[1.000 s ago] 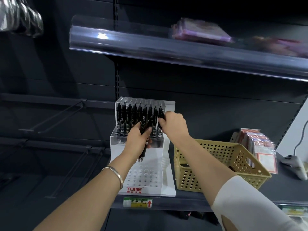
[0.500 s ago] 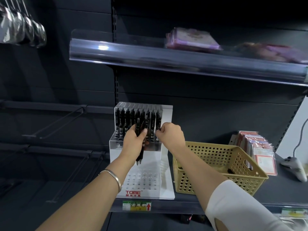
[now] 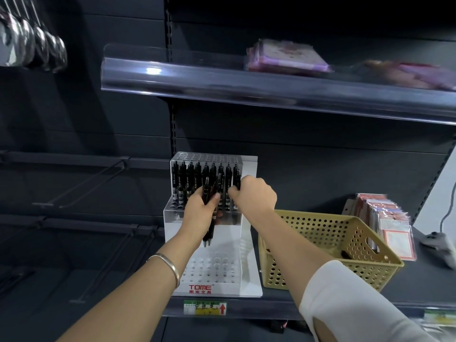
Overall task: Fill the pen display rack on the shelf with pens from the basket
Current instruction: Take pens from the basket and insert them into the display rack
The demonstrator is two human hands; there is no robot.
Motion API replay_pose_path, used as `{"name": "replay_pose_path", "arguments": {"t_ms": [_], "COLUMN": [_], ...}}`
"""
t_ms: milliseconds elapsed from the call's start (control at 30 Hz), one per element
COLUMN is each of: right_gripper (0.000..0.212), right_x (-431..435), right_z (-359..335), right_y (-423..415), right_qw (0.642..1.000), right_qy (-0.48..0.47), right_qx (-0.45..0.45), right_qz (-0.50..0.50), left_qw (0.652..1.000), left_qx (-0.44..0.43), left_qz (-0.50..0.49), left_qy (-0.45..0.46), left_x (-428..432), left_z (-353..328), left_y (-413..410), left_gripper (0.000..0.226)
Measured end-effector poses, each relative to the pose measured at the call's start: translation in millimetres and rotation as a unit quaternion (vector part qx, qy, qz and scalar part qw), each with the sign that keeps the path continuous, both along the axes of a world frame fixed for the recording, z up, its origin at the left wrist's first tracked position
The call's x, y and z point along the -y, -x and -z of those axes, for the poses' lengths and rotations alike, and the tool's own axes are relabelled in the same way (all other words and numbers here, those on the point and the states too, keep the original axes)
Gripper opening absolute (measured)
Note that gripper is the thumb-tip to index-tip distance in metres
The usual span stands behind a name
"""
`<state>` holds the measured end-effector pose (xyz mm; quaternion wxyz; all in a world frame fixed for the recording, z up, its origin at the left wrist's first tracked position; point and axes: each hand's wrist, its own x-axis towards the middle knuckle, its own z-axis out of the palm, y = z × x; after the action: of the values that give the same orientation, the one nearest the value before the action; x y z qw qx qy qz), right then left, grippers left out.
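Clutching spare black pens (image 3: 206, 193) in the left hand (image 3: 199, 214), frame centre, as ready stock; pinching one with the right hand (image 3: 256, 195) to seat it in the pen display rack (image 3: 244, 267).

shop | dark gondola shelving (image 3: 320, 169) | shelf-edge price tag (image 3: 204, 308)

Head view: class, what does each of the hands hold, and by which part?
Left hand grips a bundle of black plastic pens around their middles. Right hand curls at a racked pen; hold hidden.
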<state>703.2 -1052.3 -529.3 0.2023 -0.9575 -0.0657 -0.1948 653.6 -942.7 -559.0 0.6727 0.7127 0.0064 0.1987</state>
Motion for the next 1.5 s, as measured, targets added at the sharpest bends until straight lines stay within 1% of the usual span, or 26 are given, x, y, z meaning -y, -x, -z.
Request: {"name": "replay_pose_path", "arguments": {"t_ms": [233, 300, 400, 500, 600, 633, 700, 800, 833, 933, 1067, 1167, 1200, 1267, 1333, 1400, 1500], "right_gripper": [0.042, 0.041, 0.040, 0.038, 0.039, 0.041, 0.042, 0.033, 0.029, 0.012, 0.010, 0.015, 0.017, 0.021, 0.021, 0.020, 0.027], "right_x": [3.1, 4.2, 4.4, 5.2, 12.7, 15.7, 19.4, 18.4, 16.9, 13.4, 16.8, 20.6, 20.7, 18.4, 14.5, 12.2, 13.6], "right_z": [9.0, 5.7, 3.8, 2.4, 1.9, 3.3, 5.2, 0.3, -1.4, -3.2, -5.8, -10.0, -10.7, -11.0, -11.4, -14.6, -25.2], "right_y": [1.4, -0.1, -1.3, 0.6, 5.8, 8.3, 13.5, 22.0, 24.3, 27.9, 27.6, 27.2, 27.5, 28.9, 30.4, 31.1, 30.6], "right_qw": [1.000, 1.000, 1.000, 0.999, 0.994, 0.989, 0.975, 0.941, 0.931, 0.918, 0.899, 0.884, 0.884, 0.900, 0.920, 0.928, 0.938], "right_qy": [0.007, 0.003, -0.002, -0.016, -0.028, -0.051, -0.141, -0.277, -0.299, -0.321, -0.375, -0.410, -0.410, -0.377, -0.337, -0.320, -0.306], "right_qx": [0.020, 0.008, -0.005, -0.017, -0.072, -0.089, -0.101, -0.090, -0.088, -0.094, -0.112, -0.118, -0.118, -0.109, -0.094, -0.078, -0.013], "right_qz": [-0.017, -0.028, -0.029, -0.035, -0.084, -0.104, -0.136, -0.174, -0.189, -0.212, -0.198, -0.193, -0.192, -0.187, -0.179, -0.175, -0.160], "left_qw": [1.000, 1.000, 1.000, 1.000, 1.000, 0.999, 0.999, 0.999, 0.998, 0.998, 0.998, 0.996, 0.996, 0.997, 0.997, 0.998, 1.000], "left_qx": [-0.012, -0.012, -0.014, -0.017, -0.025, -0.028, -0.031, -0.031, -0.029, -0.022, -0.023, -0.033, -0.036, -0.036, -0.031, -0.020, -0.001], "left_qz": [0.006, 0.008, 0.008, 0.008, 0.016, 0.020, 0.026, 0.041, 0.044, 0.050, 0.066, 0.080, 0.075, 0.058, 0.051, 0.042, -0.009], "left_qy": [0.002, 0.003, -0.002, -0.008, -0.006, -0.006, -0.009, -0.014, -0.016, -0.008, -0.005, -0.014, -0.023, -0.042, -0.045, -0.040, -0.022], "left_x": [-3.7, -4.5, -4.0, -2.6, -1.7, -1.2, 0.5, 4.7, 6.3, 8.9, 7.9, 4.6, 4.0, 3.7, 4.6, 4.5, -2.1], "left_z": [7.3, 8.3, 8.8, 8.9, 6.1, 4.9, 2.9, 1.4, 1.0, -0.1, -0.5, 0.1, 0.3, 0.8, 1.0, 1.5, 1.8], "left_y": [0.1, 0.5, 2.2, 3.9, 5.4, 5.7, 6.6, 9.3, 10.4, 12.8, 17.9, 21.1, 20.9, 19.1, 18.0, 17.1, 12.8], "left_gripper": [0.005, 0.009, 0.007, 0.010, 0.009, 0.008, 0.005, 0.006, 0.006, 0.009, 0.005, 0.006, 0.006, 0.005, 0.006, 0.007, 0.008]}}
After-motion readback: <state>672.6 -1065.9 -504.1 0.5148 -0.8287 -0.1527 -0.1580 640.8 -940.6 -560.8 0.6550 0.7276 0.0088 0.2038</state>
